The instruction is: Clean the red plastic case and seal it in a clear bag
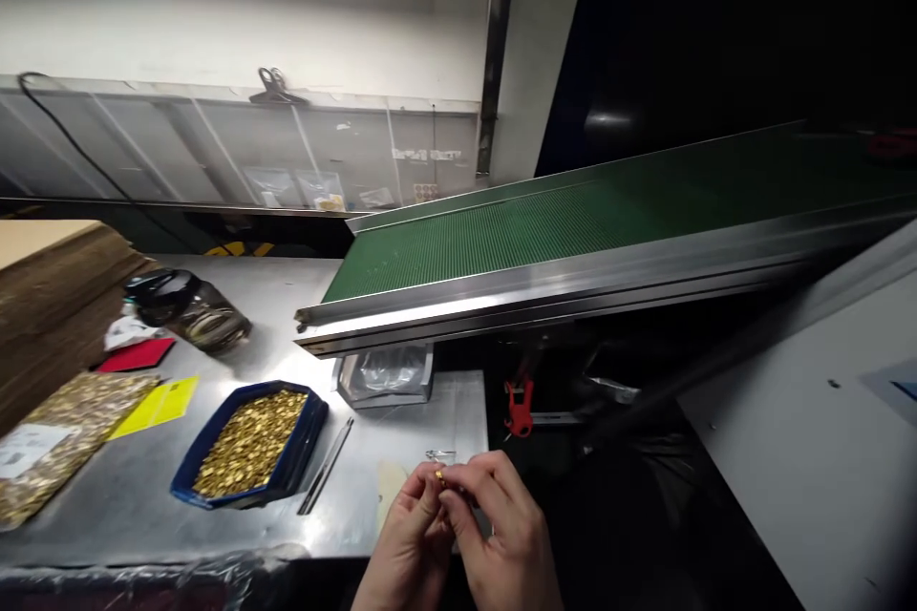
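Observation:
My left hand [415,525] and my right hand [501,516] meet at the table's front edge, fingertips pinched together. Between them shows a small gold-coloured piece [439,475], which both hands hold. Just beyond the fingertips lies a small thin clear or metal item [440,454], too small to name. A pale flat piece [391,487] is partly behind my left hand. Left of my hands, tweezers or a similar slim metal tool [326,466] lie beside a blue tray [315,425] full of small gold-coloured pieces [250,444].
A green conveyor belt [487,234] slopes up to the right behind the metal table [236,535]. Also there are a tray with clear bags [387,377], a jar [190,310], a yellow note [158,406], a bag of gold pieces [86,420], a cardboard box [57,305] and a red-handled tool [520,408].

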Available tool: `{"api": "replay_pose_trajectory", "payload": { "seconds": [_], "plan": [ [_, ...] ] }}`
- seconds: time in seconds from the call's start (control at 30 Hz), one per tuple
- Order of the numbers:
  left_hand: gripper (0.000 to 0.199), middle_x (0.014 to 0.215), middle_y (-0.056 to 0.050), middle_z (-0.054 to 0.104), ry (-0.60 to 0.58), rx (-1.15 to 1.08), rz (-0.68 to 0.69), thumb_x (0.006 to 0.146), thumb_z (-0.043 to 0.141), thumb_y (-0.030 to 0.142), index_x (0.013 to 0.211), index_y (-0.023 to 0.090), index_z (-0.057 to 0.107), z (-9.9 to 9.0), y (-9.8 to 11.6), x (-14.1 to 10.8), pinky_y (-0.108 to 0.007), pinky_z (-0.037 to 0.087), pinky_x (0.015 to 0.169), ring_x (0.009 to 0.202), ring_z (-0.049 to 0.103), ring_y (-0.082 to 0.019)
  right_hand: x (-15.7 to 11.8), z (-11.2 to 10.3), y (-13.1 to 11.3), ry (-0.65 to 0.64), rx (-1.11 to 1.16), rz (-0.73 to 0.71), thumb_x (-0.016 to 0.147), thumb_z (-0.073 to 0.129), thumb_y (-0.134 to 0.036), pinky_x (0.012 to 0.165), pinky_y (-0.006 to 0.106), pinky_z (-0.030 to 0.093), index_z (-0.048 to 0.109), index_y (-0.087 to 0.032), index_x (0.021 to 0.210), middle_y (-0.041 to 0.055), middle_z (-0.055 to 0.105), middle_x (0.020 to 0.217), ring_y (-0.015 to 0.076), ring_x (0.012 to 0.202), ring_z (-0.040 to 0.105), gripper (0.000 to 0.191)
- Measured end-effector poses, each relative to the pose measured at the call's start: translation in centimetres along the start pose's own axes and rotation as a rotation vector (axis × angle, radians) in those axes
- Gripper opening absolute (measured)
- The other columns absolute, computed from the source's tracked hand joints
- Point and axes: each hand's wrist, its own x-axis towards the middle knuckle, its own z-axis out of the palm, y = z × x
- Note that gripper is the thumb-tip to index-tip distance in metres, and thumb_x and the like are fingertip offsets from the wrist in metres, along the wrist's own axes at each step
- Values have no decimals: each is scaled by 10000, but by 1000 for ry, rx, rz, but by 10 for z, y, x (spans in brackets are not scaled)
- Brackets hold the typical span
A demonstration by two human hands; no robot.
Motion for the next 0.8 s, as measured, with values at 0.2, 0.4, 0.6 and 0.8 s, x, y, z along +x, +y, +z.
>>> {"api": "replay_pose_trajectory", "payload": {
  "seconds": [0.2,0.4,0.6,0.8],
  "plan": [
    [360,818,-26,699,-87,153,33,619,999,370,794,170,757,14,-6,-3,-240,545,748,758,636,-158,-5,-22,16,24,14,21,982,635,-188,728,255,547,759,-269,969,34,647,899,176,833,673,148],
    [420,782,-40,717,-19,218,61,498,1044,326,750,154,755,24,-18,1,-233,539,708,733,653,-168,-6,-42,22,87,283,277,968,681,-317,669,217,523,712,-237,871,1,674,803,142,728,656,129],
    [508,631,25,658,-146,274,-4,514,1047,294,848,180,682,39,-29,-1,-164,416,555,542,546,-80,-9,-62,30,24,505,406,894,754,-489,606,228,470,732,-205,820,5,611,790,125,661,567,294],
    [503,560,17,640,-266,447,-95,474,1063,332,743,178,666,28,-32,12,-174,316,501,483,493,-72,-12,-73,48,-35,278,263,851,759,-570,590,219,506,793,-227,755,19,657,748,140,647,641,358]
  ]
}}
